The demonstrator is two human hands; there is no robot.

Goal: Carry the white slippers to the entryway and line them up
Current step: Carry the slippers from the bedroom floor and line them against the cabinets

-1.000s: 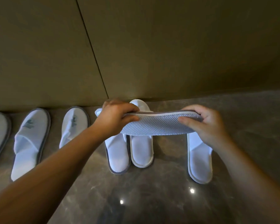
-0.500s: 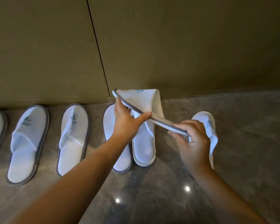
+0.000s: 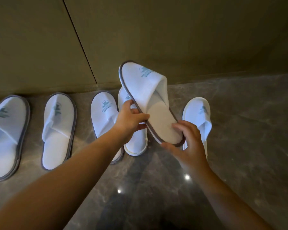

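Right now both hands hold one white slipper [image 3: 154, 103] up off the marble floor [image 3: 239, 146], tilted, its toe toward the olive wall [image 3: 156, 30]. The left hand [image 3: 129, 122] pinches the grey-trimmed edge at mid-length, thumb on top; the right hand [image 3: 188, 145] cups the heel end, fingers curled around the rim. Directly beneath the grip a cream-edged slipper [image 3: 136, 145] lies on the floor, touching a grey-edged slipper [image 3: 104, 117] on its left side. Just right of the heel grip sits another white slipper [image 3: 199, 117]. Farther left of the grip, two more slippers [image 3: 56, 133] lie toes toward the wall.
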